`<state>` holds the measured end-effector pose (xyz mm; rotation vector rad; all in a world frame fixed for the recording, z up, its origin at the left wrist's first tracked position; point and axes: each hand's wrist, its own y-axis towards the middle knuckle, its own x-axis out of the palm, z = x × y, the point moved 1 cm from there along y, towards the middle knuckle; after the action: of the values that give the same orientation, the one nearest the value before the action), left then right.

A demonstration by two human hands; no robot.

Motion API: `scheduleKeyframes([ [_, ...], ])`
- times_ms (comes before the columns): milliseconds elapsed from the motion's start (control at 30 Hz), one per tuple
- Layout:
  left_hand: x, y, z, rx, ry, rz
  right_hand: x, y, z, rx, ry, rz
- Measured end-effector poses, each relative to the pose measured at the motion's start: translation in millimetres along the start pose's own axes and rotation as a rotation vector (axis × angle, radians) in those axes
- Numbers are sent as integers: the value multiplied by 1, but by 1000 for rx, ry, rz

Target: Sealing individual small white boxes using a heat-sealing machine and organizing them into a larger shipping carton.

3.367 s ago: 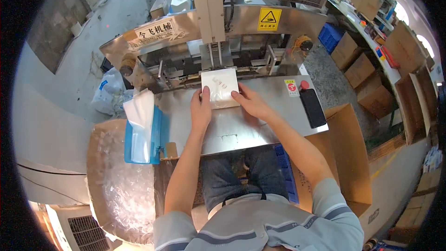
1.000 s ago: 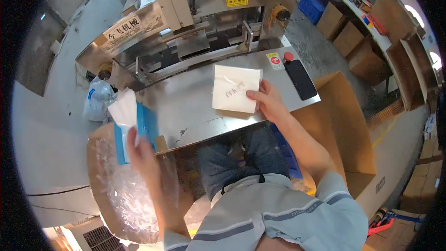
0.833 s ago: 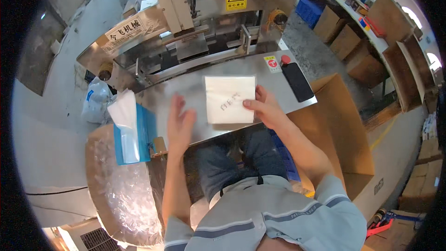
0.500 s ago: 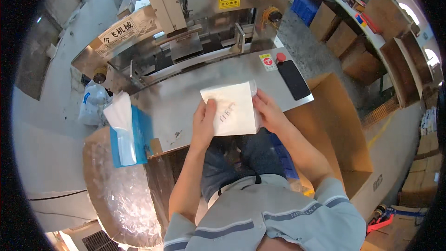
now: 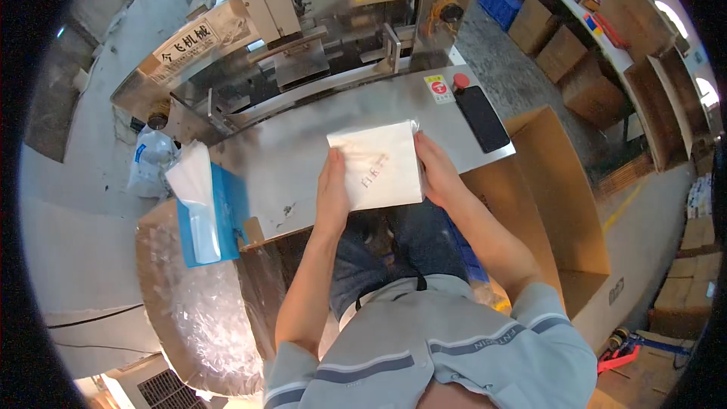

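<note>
A white square packet [image 5: 382, 159] with faint markings on its face is held between my two hands, above the front edge of the metal worktable [image 5: 295, 155]. Clear plastic film shows along its right and upper edges. My left hand [image 5: 332, 191] grips the left side, thumb along the edge. On the opposite side my right hand [image 5: 438, 169] is closed round the right edge, its fingertips partly hidden behind the packet. The packet's underside is out of sight.
A metal machine with a press head [image 5: 299, 60] spans the table's back. A black phone [image 5: 482, 120] and red button [image 5: 460, 81] are at right. Left are a blue box [image 5: 231, 208] of clear bags and a carton of plastic film [image 5: 201, 318]. An open carton [image 5: 564, 204] stands right.
Both hands have raised the packet slightly away from me. My left thumb has shifted from the packet's face to its left edge.
</note>
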<state>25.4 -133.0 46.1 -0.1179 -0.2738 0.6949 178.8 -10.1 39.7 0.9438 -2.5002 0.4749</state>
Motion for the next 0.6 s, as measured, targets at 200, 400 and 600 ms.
scheduleKeyframes([
  [200,5,-3,4,52,39,-46,-7,5,9,37,34,1],
  [400,6,2,1,51,18,-66,-11,8,7,0,21,-32],
  [600,4,7,3,41,-20,-69,-4,10,2,-4,70,-18],
])
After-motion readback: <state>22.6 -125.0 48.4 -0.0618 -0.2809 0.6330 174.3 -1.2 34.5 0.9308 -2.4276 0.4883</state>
